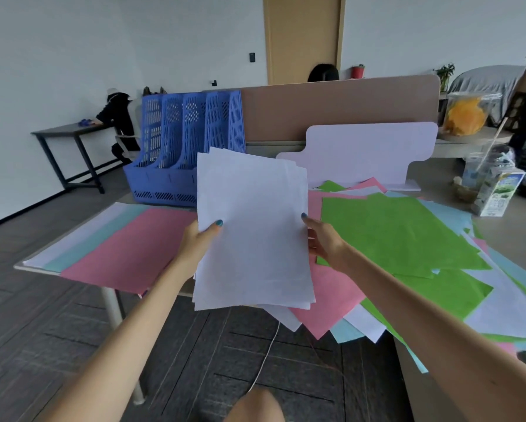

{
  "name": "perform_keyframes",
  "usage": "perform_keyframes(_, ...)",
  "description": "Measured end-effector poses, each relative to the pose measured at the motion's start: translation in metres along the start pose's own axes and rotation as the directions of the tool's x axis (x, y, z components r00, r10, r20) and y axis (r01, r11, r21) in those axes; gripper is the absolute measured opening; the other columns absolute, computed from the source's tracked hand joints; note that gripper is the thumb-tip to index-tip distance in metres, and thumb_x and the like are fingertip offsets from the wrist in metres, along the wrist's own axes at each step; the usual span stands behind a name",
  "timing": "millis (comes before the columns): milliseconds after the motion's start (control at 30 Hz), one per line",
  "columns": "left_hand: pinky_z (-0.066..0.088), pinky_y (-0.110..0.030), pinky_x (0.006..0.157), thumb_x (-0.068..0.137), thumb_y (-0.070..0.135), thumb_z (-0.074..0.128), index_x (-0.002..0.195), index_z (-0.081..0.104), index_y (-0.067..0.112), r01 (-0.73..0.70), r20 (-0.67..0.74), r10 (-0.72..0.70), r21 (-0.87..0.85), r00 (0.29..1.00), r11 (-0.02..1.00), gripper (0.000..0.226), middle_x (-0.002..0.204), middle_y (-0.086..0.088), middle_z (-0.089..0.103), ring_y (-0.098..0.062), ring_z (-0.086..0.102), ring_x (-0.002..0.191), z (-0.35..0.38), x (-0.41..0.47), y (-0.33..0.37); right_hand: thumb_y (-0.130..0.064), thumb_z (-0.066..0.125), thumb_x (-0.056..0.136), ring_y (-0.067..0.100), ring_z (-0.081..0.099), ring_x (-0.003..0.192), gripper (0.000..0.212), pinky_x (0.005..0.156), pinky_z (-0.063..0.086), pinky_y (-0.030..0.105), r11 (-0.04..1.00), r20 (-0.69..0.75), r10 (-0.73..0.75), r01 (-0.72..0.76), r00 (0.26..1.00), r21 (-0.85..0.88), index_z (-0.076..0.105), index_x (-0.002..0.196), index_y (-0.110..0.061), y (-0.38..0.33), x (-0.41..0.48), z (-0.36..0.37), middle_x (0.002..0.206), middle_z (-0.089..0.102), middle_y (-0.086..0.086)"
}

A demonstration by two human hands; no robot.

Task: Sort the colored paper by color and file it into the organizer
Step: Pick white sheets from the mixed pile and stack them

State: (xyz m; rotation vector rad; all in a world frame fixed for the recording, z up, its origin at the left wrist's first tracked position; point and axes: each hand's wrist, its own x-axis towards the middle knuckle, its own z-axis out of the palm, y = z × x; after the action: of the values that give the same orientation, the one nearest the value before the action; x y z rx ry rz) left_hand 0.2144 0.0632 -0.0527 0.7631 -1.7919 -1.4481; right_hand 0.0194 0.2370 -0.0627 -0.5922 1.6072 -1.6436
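1. A stack of white paper is held up off the tabletop, pretty much dead centre of the view. The sheets are a bit fanned out at the top and bottom edges.
2. The left hand is clamped on the stack's left edge, with the thumb laid across the front and the other fingers hidden behind. So the paper sits at 3 o'clock from that hand.
3. The right hand is clamped on the right edge the same way, thumb tip on the front and fingers tucked behind. From this hand the paper is found at 9 o'clock.
4. The blue organizer is stood upright at roughly 11 o'clock from the stack, at the back of the tabletop. Its lower right part is covered by the stack's top left corner.
5. At 9 o'clock from the left hand, sorted piles are laid flat. A pink pile is on top, and a light blue strip and a white strip peek out along its far side.
6. From 3 to 5 o'clock of the right hand, a messy heap is spread out, with green sheets on top of pink, light blue and white ones. Some are hung over the near edge.
7. At 1 o'clock a white cut-out board is propped up in front of a tan partition. A carton is parked far right.
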Motion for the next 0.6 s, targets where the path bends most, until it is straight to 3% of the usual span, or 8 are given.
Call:
perform_keyframes(100,0.053,-0.031,0.083,0.09,0.027,0.064,0.111,0.066,0.021,0.067,0.095,-0.065,-0.018,0.993,0.998,0.022,0.1,0.007,0.072,-0.015,0.067,0.097,0.009,-0.005,0.002,-0.025,0.065,0.087,0.02,0.071,0.079,0.032,0.06,0.055,0.024,0.981,-0.012,0.054,-0.051,0.998,0.185,0.065,0.112,-0.005,-0.004,-0.001,0.001,0.098,0.072,0.008)
perform_keyframes(233,0.046,-0.036,0.098,0.089,0.038,0.064,0.111,0.067,0.021,0.161,0.16,-0.151,-0.05,0.976,0.986,0.028,0.107,0.005,0.071,-0.017,0.065,0.107,0.021,-0.002,0.015,0.0,0.066,0.082,0.02,0.069,0.067,0.034,0.053,0.056,0.028,0.99,-0.07,-0.02,0.03,0.997,0.139,0.06,0.115,0.003,-0.006,-0.006,-0.009,0.089,0.069,0.009)
perform_keyframes(267,0.047,-0.036,0.098,0.09,0.038,0.062,0.113,0.066,0.018,0.176,0.15,-0.161,-0.088,0.976,0.981,0.031,0.111,0.002,0.07,-0.018,0.065,0.105,0.024,0.002,0.017,0.001,0.065,0.082,0.021,0.068,0.068,0.033,0.053,0.057,0.029,0.991,-0.068,-0.022,0.03,0.997,0.132,0.06,0.115,0.003,-0.007,-0.008,-0.014,0.089,0.069,0.01)
perform_keyframes(367,0.054,-0.023,0.077,0.087,0.033,0.066,0.107,0.065,0.015,0.204,0.204,-0.171,-0.151,0.964,0.967,0.028,0.115,0.002,0.066,-0.006,0.07,0.082,0.038,0.003,0.024,-0.006,0.068,0.081,0.026,0.07,0.078,0.033,0.06,0.058,0.032,0.985,-0.023,0.01,-0.006,1.0,0.171,0.063,0.113,0.0,-0.01,-0.01,-0.028,0.1,0.07,0.015)
perform_keyframes(467,0.05,-0.036,0.092,0.075,0.035,0.077,0.112,0.07,0.022,0.27,0.303,-0.207,-0.184,0.93,0.945,0.039,0.114,0.002,0.07,-0.017,0.067,0.102,0.056,0.001,0.019,-0.008,0.069,0.082,0.026,0.069,0.075,0.031,0.061,0.059,0.035,0.987,-0.067,0.005,0.005,0.998,0.161,0.063,0.111,0.001,-0.009,-0.01,-0.036,0.097,0.071,0.015)
perform_keyframes(533,0.051,-0.038,0.092,0.077,0.033,0.075,0.115,0.069,0.022,0.297,0.338,-0.219,-0.202,0.916,0.933,0.04,0.113,-0.002,0.07,-0.023,0.066,0.106,0.067,0.003,0.014,-0.004,0.069,0.081,0.022,0.068,0.066,0.031,0.058,0.059,0.032,0.985,-0.158,-0.026,0.053,0.987,0.165,0.062,0.11,0.005,-0.009,-0.009,-0.044,0.091,0.069,0.014)
perform_keyframes(600,0.055,-0.022,0.072,0.088,0.025,0.065,0.106,0.069,0.016,0.329,0.328,-0.257,-0.186,0.909,0.926,0.02,0.091,0.002,0.075,-0.013,0.071,0.087,0.078,0.001,0.016,-0.003,0.069,0.081,0.021,0.067,0.063,0.03,0.055,0.058,0.029,0.985,-0.257,-0.037,0.079,0.966,0.154,0.062,0.109,0.005,-0.009,-0.006,-0.056,0.09,0.068,0.014)
